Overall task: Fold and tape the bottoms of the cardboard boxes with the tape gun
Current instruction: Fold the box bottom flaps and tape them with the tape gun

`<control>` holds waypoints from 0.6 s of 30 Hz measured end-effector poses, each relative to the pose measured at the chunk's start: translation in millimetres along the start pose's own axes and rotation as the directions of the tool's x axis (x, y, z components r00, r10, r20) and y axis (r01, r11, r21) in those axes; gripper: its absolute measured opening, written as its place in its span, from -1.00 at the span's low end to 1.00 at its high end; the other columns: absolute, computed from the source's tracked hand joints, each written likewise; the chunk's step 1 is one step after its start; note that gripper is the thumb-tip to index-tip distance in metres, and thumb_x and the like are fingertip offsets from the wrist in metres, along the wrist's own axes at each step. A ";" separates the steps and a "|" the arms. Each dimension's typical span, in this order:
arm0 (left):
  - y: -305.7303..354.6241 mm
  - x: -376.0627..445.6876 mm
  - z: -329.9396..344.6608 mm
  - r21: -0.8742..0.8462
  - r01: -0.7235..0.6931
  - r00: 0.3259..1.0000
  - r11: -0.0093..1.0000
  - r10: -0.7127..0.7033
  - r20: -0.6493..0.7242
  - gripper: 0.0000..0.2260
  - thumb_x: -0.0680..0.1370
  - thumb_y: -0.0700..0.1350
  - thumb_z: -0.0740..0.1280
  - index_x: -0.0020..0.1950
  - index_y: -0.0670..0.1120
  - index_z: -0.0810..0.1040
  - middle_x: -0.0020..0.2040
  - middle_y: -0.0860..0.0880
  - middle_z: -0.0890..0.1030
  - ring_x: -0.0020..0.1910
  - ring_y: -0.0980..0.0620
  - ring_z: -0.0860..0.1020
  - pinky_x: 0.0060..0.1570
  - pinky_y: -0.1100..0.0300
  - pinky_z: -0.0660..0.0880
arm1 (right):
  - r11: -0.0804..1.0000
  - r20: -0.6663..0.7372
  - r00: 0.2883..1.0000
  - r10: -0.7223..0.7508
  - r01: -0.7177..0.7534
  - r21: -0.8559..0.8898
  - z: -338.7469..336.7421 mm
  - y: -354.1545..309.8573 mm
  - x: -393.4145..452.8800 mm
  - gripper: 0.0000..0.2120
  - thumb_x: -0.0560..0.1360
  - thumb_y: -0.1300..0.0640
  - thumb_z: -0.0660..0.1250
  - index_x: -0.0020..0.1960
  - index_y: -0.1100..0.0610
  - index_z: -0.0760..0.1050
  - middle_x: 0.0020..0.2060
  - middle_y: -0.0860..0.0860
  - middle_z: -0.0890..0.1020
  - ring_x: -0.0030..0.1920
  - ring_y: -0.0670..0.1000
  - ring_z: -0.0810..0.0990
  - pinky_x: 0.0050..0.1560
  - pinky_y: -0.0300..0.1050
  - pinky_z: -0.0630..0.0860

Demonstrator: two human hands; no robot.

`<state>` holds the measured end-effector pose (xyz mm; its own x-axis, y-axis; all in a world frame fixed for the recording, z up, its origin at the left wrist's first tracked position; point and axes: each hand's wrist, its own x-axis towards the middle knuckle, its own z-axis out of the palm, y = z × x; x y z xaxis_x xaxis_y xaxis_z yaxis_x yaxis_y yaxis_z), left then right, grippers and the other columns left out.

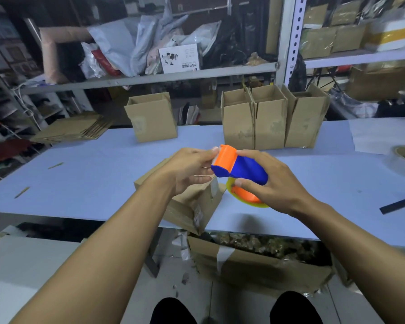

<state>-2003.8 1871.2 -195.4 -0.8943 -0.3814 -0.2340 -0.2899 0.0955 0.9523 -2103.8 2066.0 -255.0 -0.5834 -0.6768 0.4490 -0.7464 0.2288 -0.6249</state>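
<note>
Tape gun point(240, 170) clamped in right hand point(270, 185), left hand point(189, 169) pinching its orange nose at 9 o'clock; long axis runs 10-to-4; cardboard box point(192, 206) lies directly beneath, nearer the left hand.

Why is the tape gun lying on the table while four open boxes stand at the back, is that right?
Not quite. In the head view the tape gun is not on the table: both hands hold it above a box, left hand at its front, right hand on its body. The four open boxes do stand at the back.
</note>
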 end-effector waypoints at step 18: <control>-23.3 20.6 -14.6 0.631 0.048 0.942 0.774 0.175 -0.286 -0.80 0.52 -0.13 0.36 -0.25 -0.21 0.61 -0.31 -0.17 0.52 -0.29 -0.06 0.41 -0.27 0.07 0.43 | 0.974 0.233 0.970 0.066 -0.013 -0.225 12.0 2.1 -3.5 -0.41 0.42 -0.14 0.29 0.43 -0.27 0.22 0.07 -0.06 0.52 0.01 0.02 0.48 0.02 0.02 0.51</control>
<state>-2010.5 1847.7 -219.6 -0.7958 -0.6055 0.0020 -0.4822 0.6358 0.6027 -2099.6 2060.5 -265.5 -0.5411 -0.8043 0.2456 -0.7917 0.3888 -0.4712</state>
